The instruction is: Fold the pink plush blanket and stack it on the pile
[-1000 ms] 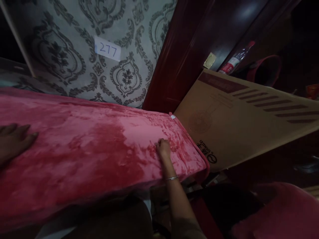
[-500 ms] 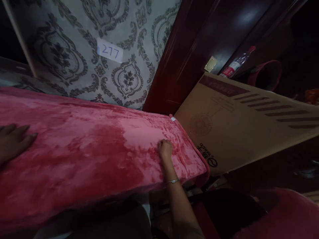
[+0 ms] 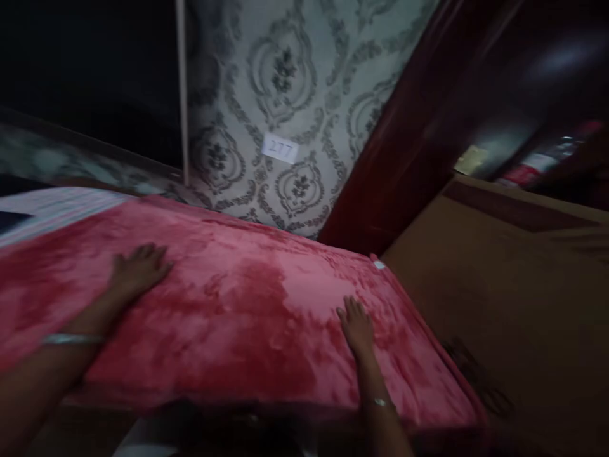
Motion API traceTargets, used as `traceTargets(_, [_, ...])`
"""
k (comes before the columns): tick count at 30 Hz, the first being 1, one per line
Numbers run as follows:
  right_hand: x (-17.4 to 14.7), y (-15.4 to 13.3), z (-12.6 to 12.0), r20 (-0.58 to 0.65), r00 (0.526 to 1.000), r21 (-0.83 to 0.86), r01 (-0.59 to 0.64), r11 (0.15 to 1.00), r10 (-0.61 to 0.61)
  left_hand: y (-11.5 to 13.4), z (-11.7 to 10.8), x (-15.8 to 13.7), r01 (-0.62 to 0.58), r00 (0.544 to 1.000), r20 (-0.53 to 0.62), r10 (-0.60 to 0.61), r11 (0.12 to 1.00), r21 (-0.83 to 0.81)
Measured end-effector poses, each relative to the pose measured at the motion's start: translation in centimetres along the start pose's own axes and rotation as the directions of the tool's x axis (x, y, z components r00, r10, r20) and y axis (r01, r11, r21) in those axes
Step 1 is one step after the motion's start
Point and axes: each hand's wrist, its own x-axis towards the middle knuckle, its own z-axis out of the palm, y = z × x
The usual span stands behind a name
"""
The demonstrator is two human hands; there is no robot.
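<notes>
A plush pink-red blanket (image 3: 238,317) lies spread flat over a raised surface and fills the lower half of the view. My left hand (image 3: 137,270) rests palm down on its left part, fingers apart, a bracelet on the wrist. My right hand (image 3: 356,327) lies flat on the blanket's right part near the far corner, fingers spread, also with a thin bracelet on the wrist. Neither hand grips the fabric. A small white tag (image 3: 379,264) shows at the blanket's far right corner.
A large brown cardboard box (image 3: 514,298) stands close against the blanket's right edge. Behind is patterned grey wallpaper with a paper label reading 277 (image 3: 280,149), and a dark red wooden door frame (image 3: 404,146). A bottle with a red label (image 3: 528,168) lies beyond the box.
The view has swung left and is blurred. My right hand has opened from a pinch to lie flat on the blanket. My left hand and forearm now show fully on the blanket.
</notes>
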Motion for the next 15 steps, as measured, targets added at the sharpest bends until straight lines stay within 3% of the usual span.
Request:
traceTargets(2, [0.3,0.5,1.2,-0.045,0.999,-0.037,0.01,0.999,-0.012,0.6,-0.9,-0.7,0.025,1.0,0.013,-0.024,0.999,-0.029])
traceTargets(5, [0.9,1.2,3.1,-0.081,0.995,-0.045,0.05,0.998,-0.054,-0.7,-1.2,-0.7,0.021,0.999,0.045,-0.019,0.999,-0.049])
traceTargets(8, [1.3,2.0,4.6,-0.119,0.989,-0.005,0.084,0.996,-0.084,-4.0,-1.6,-0.7,0.035,0.999,0.041,-0.033,0.999,-0.034])
traceTargets(15, [2.1,2.9,6.2,-0.222,0.969,0.073,0.132,0.989,-0.112,-11.3,-4.5,-0.9,0.226,0.974,-0.028,-0.225,0.974,0.007])
